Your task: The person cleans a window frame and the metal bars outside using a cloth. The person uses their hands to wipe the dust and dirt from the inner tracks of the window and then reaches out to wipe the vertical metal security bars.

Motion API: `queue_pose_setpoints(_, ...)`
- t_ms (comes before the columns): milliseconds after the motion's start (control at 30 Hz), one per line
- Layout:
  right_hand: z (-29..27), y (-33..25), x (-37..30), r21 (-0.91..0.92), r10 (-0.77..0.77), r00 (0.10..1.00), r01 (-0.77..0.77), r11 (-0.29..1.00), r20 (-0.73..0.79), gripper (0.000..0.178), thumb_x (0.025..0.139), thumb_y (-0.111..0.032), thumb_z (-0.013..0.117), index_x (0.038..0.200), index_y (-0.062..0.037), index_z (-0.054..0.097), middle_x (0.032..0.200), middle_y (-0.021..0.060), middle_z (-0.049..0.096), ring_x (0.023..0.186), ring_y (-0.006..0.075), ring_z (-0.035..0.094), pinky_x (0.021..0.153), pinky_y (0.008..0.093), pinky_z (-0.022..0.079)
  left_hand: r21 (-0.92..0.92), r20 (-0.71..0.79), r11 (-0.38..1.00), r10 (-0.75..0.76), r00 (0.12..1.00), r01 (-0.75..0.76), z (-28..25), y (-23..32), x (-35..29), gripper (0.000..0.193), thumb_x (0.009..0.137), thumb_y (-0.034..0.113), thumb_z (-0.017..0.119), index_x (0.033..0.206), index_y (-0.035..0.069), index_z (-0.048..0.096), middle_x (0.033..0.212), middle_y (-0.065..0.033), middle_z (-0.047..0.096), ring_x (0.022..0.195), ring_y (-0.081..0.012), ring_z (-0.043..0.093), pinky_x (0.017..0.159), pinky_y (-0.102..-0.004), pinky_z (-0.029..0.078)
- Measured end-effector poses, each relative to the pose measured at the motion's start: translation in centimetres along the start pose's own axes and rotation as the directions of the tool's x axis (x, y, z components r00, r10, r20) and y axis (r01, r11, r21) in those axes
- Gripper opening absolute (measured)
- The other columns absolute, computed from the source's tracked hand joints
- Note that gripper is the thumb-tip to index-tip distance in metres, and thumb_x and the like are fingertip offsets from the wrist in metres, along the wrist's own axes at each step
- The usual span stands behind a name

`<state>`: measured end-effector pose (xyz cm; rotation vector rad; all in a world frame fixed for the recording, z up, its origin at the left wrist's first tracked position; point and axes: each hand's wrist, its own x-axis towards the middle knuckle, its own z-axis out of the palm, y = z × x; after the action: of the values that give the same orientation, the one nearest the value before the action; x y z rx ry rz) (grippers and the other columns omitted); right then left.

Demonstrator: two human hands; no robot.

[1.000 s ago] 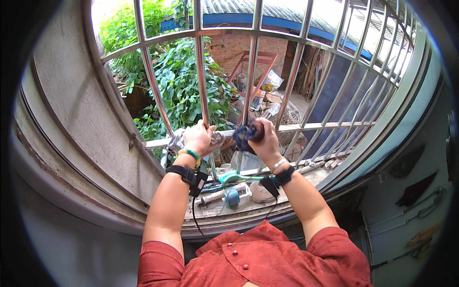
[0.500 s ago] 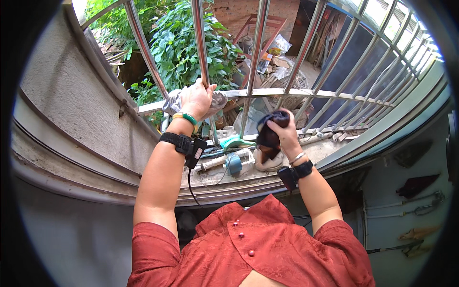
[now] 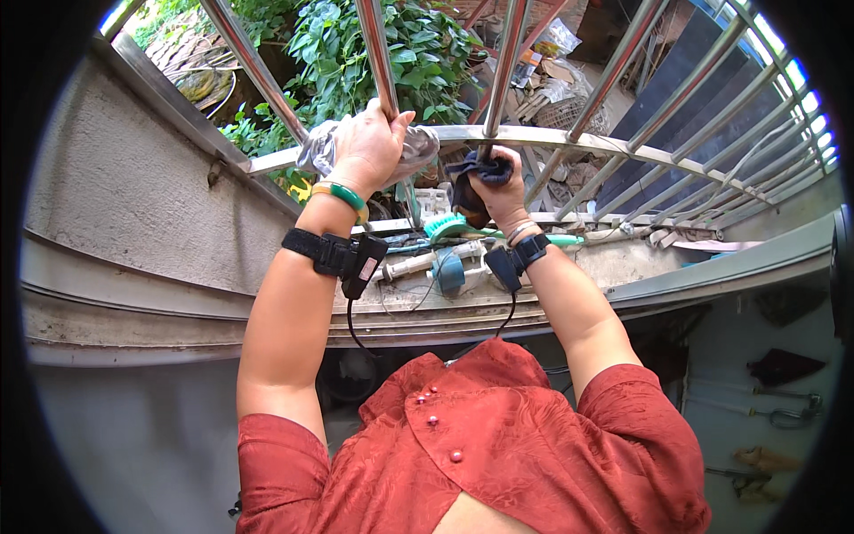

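Note:
My left hand is closed at the junction of a vertical metal bar and the horizontal rail, pressing a grey cloth against the metal. The cloth bunches out on both sides of it. My right hand grips a dark cloth just beneath the rail, next to another vertical bar. Part of the dark cloth wraps up near that bar; the fingers on its far side are hidden. Below the hands, a green brush lies on the ledge.
The window ledge also holds a blue-and-white plastic fitting with thin wires. Beyond the bars are leafy plants and piled scrap. A rough wall bounds the left. Tools hang on the lower right wall, including a dark trowel-like blade.
My right hand has moved left and up with the dark cloth, from in front of the bars to just under the rail. My left hand stays on the grey cloth. The view has shifted.

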<state>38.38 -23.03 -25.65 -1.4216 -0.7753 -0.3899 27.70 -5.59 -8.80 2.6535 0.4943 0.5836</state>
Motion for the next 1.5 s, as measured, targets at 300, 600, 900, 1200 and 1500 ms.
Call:
queue_pose_setpoints(300,-0.9,4.4,-6.0,-0.119,0.248,0.96,-0.233,0.965,0.131,0.054,0.061,-0.006,0.072,0.106,-0.0075,0.042,0.094,0.0081,0.052,0.088,0.0192,0.054,0.081,0.0277,0.044,-0.036,-0.033,0.995,0.089,0.996,-0.09,-0.3,-0.1,-0.3,0.037,0.084,0.041,0.051,0.089,0.004,0.054,0.077,-0.0173,0.061,0.078,-0.0368,0.056,0.07,-0.0454,0.042)
queue_pose_setpoints(600,-5.9,-0.9,-2.9,-0.149,0.304,0.949,-0.29,0.945,0.079,0.054,0.063,-0.006,0.074,0.109,-0.0067,0.044,0.093,0.0067,0.058,0.088,0.0169,0.056,0.082,0.0269,0.044,-0.016,-0.609,0.872,0.379,0.696,-0.489,-1.5,2.6,-7.2,0.028,0.073,0.012,0.065,0.096,0.003,0.052,0.093,-0.0124,0.058,0.086,-0.0274,0.055,0.08,-0.0366,0.041)
queue_pose_setpoints(900,-12.6,-11.5,-2.9,0.003,0.244,0.964,-0.245,0.97,-0.107,0.049,0.069,0.005,0.065,0.114,-0.0001,0.045,0.106,0.0074,0.055,0.099,0.017,0.052,0.092,0.03,0.037,-0.076,0.36,0.923,0.378,0.853,-0.377,18.6,0.7,-11.4,0.016,0.075,0.009,0.051,0.087,0.01,0.06,0.086,-0.0068,0.06,0.086,-0.0258,0.056,0.072,-0.0352,0.047)
queue_pose_setpoints(1200,-18.4,-15.0,-4.8,-0.192,0.298,0.938,-0.33,0.924,-0.177,0.055,0.067,0.005,0.067,0.117,0.0011,0.044,0.11,0.0092,0.052,0.102,0.0187,0.05,0.093,0.0309,0.036,0.215,0.552,0.93,0.137,0.823,-0.299,27.2,1.7,-9.9,0.017,0.077,0.015,0.049,0.083,0.012,0.066,0.087,-0.0054,0.063,0.09,-0.0235,0.055,0.073,-0.0344,0.047)
queue_pose_setpoints(1500,-17.8,-13.6,-5.1,-0.126,0.347,0.924,-0.368,0.921,-0.163,0.051,0.068,0.008,0.065,0.115,0.0005,0.045,0.108,0.0071,0.052,0.101,0.0166,0.05,0.092,0.0289,0.036,0.387,0.56,0.812,0.169,0.811,-0.437,19.1,-2.8,-10.4,0.01,0.074,0.015,0.052,0.078,0.016,0.061,0.084,0.0002,0.059,0.085,-0.0187,0.053,0.067,-0.0325,0.046)
